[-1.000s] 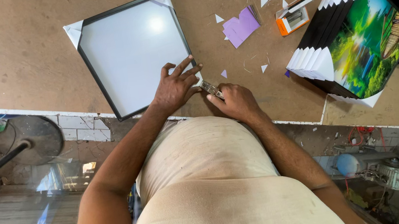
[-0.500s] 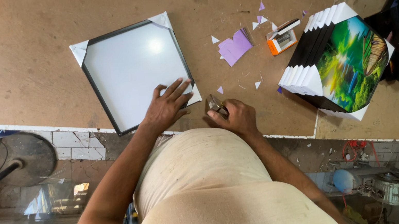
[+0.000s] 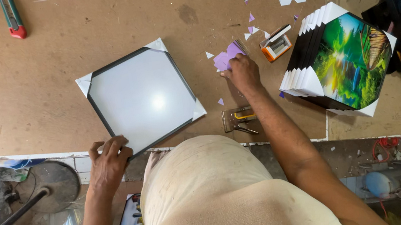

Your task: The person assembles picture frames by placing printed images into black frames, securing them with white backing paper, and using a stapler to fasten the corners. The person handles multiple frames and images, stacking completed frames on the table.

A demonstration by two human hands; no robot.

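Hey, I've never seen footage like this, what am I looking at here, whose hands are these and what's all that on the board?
This is one camera worn on a person's head, looking down over their own body at a brown workboard. The left hand grips the near corner of a black picture frame with white paper corner protectors. The right hand reaches to small purple paper pieces. Beside them lies an orange stapler, and nearer the body a metal hand tool. At the right sits a stack of frames with a green landscape print on top.
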